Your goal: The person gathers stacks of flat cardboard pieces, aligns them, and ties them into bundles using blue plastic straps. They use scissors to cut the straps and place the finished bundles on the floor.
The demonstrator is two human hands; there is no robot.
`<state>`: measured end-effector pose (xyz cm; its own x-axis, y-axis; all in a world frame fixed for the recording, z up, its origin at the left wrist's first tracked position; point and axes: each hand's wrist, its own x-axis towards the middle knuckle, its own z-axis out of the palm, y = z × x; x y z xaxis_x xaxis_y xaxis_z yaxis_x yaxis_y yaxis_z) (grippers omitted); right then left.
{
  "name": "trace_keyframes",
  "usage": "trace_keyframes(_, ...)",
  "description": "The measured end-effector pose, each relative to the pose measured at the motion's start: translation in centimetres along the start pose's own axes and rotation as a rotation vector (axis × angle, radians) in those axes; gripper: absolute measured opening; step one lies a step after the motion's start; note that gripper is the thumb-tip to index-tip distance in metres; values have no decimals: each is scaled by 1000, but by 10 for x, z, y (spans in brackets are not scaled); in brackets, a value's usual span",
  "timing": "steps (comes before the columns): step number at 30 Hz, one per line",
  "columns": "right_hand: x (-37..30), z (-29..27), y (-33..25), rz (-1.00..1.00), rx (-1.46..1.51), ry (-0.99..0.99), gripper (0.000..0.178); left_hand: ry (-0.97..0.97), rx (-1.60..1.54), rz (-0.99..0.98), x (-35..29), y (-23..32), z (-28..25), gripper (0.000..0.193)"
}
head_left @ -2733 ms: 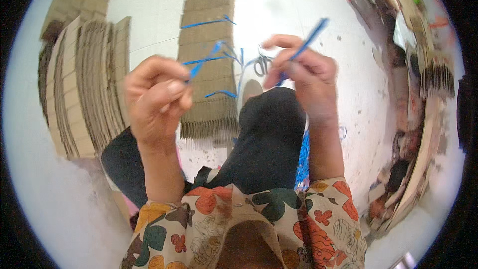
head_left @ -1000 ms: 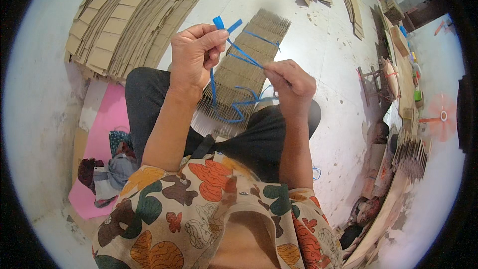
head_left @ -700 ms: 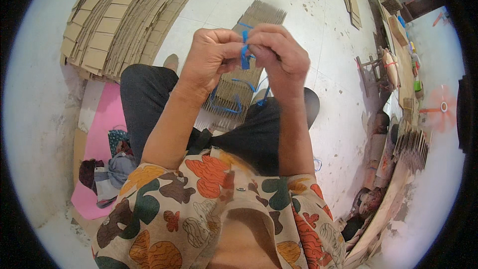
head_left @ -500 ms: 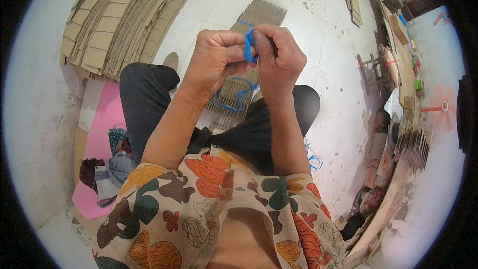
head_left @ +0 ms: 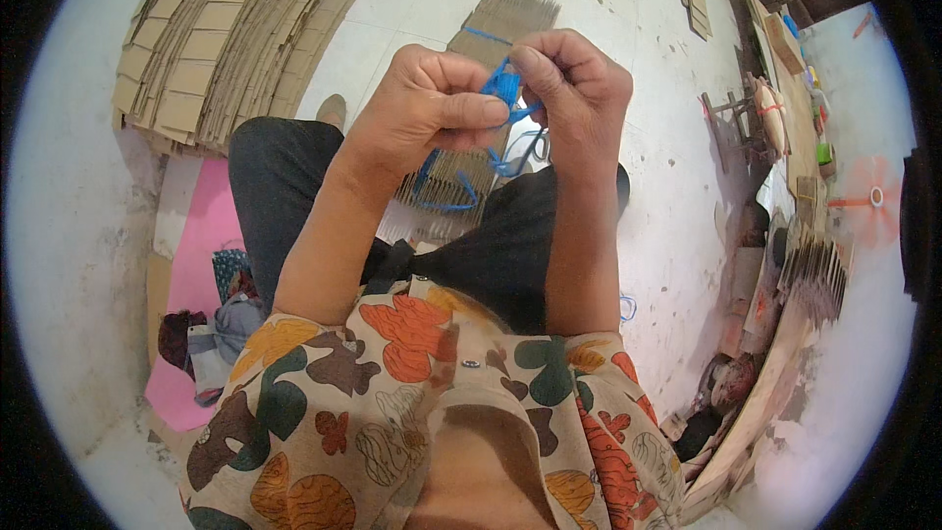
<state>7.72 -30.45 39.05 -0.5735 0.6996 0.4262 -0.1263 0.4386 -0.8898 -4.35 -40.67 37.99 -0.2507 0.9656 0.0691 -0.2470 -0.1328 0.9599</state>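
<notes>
Beyond the patterned shirt (head_left: 402, 334), the left hand (head_left: 427, 103) pinches a looped blue strap (head_left: 505, 88) between thumb and fingers; the right hand (head_left: 581, 98), thumb against forefinger, grips it too. The strap is held up over a ridged cardboard bundle (head_left: 508, 8), which lies between the dark-trousered legs (head_left: 481, 275) on a pale floor (head_left: 677, 177) (smooth, but flecked with dark spots). To the left is a pink sheet (head_left: 196, 236) with clothes (head_left: 235, 324); farther off, a big cardboard stack (head_left: 231, 39). Clutter lines the right side, near an orange fan (head_left: 876, 196).
</notes>
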Motion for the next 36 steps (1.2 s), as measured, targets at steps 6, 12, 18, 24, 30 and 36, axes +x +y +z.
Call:
trace_keyframes(6,-2,-7,1,345,217,-99,16,177,-50,-2,3,-4,-11,16)
trace_keyframes(12,3,-17,11,409,515,-161,18,209,-3,73,3,-6,-4,14)
trace_keyframes(18,12,-24,11,332,253,-270,18,332,120,233,3,-8,5,9)
trace_keyframes(24,23,-9,4,-243,-398,-210,18,434,436,327,10,-22,-1,8)
trace_keyframes(30,-11,20,6,508,418,-49,21,479,-218,212,9,-20,4,9)
trace_keyframes(36,-17,33,14,629,880,8,30,341,-387,221,11,-23,7,12)
